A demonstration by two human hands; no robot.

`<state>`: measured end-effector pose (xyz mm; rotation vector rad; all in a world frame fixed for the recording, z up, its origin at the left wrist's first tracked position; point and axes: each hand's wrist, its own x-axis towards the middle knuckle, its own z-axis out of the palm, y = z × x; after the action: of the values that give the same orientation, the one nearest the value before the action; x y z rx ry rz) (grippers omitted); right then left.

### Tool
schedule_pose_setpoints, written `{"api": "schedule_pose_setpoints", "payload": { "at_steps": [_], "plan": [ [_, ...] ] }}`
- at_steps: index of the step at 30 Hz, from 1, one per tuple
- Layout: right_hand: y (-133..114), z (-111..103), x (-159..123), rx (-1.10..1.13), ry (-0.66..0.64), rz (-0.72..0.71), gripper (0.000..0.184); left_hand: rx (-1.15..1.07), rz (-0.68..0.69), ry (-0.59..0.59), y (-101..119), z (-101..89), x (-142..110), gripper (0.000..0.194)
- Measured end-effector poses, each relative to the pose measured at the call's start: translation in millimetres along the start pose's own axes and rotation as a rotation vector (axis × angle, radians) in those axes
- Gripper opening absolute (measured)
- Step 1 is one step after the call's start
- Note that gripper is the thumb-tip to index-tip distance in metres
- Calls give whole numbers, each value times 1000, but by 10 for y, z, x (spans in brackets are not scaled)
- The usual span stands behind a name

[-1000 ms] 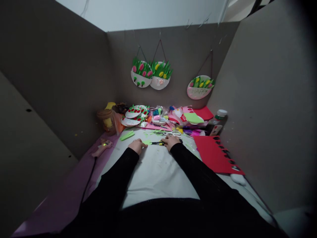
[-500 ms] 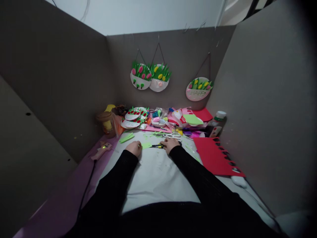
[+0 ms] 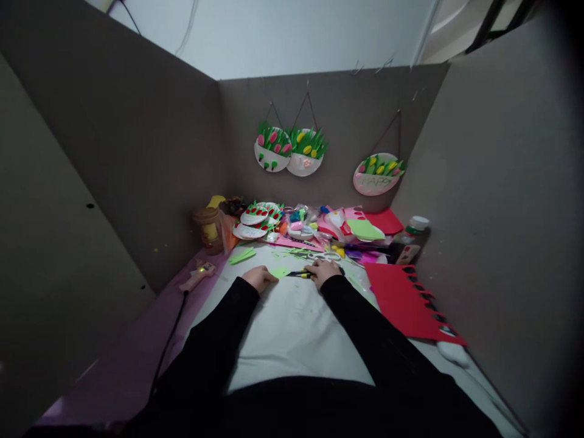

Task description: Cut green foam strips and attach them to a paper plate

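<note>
My left hand (image 3: pixel 259 278) rests on the white table sheet (image 3: pixel 292 328) with its fingers closed on the edge of a small light-green foam piece (image 3: pixel 280 272). My right hand (image 3: pixel 322 271) is closed round a pair of black-and-yellow scissors (image 3: pixel 301 274), whose blades point left at the green piece. Both arms wear black sleeves. The hands are small and far off, so the finger detail is faint.
A lit glue gun (image 3: pixel 199 275) with its cord lies at the left. A red foam sheet (image 3: pixel 406 298) with cut-outs lies at the right. Craft scraps, paper plates (image 3: pixel 253 222), a jar (image 3: pixel 210 229) and a bottle (image 3: pixel 413 234) crowd the back. Grey partition walls carry three hanging tulip plates (image 3: pixel 289 149).
The view has shifted slightly. Both hands stay at the green piece, the scissors still at its right edge.
</note>
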<state>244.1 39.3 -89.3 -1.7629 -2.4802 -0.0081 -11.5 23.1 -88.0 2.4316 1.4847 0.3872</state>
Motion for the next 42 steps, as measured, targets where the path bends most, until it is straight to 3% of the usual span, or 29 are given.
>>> {"api": "schedule_pose_setpoints", "payload": {
  "at_steps": [16,21,28,34,42],
  "plan": [
    [-111,-113,-79,-52,-26,-48,33,-49,-70,-30,23,-42,0,24],
    [-239,-142,-116,-36,-24,-81,32,-14,-176,25,58,-65,-32,25],
    [-361,-125,-135,-15,-30,-136,34,36,-164,39,37,-63,-75,16],
    [-335,-98,-120,15,-22,-111,35,92,-259,-18,62,-95,-118,27],
    [-243,-60,-19,13,50,-46,32,58,-419,92,212,57,36,26]
  ]
}}
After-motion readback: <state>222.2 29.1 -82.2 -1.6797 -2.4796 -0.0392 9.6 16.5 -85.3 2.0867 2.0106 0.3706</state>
